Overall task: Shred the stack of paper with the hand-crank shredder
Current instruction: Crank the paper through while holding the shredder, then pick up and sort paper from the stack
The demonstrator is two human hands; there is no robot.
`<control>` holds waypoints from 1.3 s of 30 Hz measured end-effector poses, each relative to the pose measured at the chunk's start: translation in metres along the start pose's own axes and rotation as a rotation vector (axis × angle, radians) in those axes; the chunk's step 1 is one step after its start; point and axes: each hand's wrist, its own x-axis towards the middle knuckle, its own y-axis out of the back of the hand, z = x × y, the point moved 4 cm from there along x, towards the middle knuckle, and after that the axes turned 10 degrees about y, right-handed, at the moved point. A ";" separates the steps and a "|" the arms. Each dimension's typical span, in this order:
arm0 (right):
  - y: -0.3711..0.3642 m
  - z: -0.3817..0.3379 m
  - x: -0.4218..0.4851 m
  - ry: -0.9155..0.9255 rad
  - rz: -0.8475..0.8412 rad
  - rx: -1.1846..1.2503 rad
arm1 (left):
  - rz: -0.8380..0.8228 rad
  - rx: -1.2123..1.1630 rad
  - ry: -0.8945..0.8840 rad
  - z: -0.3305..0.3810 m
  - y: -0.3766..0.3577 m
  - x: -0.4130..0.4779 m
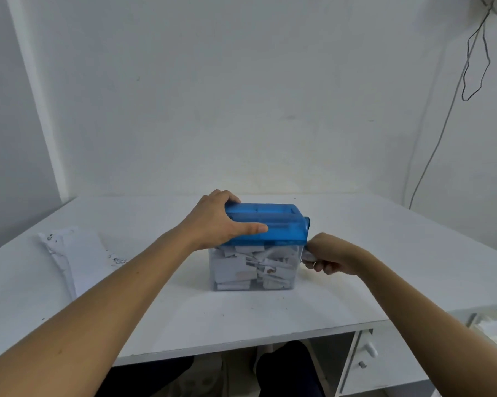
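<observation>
White table (384,270) spans lower half of frame; a few dark specks on its surface. Plain white wall (241,96) behind. Dark cables (467,61) hang down the wall, upper right. Lower right: white drawer unit (390,371) below table edge, white handle (370,349) on its front.

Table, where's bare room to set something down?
Bare: the table right of the right hand on the crank, the strip behind the shredder up to the wall, and the front between the forearms. Crowded: paper stack at left, left hand gripping the shredder mid-table.
</observation>
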 end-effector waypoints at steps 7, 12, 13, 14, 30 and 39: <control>0.011 -0.009 0.014 -0.009 0.111 0.286 | -0.017 0.039 0.012 0.000 -0.001 0.000; 0.025 -0.051 0.023 0.145 0.237 0.347 | -0.068 -0.047 0.057 -0.001 0.001 0.004; 0.026 -0.062 0.023 0.175 0.236 0.305 | -0.101 -0.105 0.079 -0.002 0.003 0.006; 0.028 -0.072 0.022 0.192 0.247 0.271 | -0.130 -0.157 0.090 -0.002 0.004 0.006; -0.004 -0.150 0.018 0.428 0.245 -0.415 | -0.153 -0.157 0.034 -0.004 0.006 0.005; -0.054 -0.200 0.001 0.650 0.354 -0.319 | 0.066 -0.319 0.119 -0.069 0.050 -0.015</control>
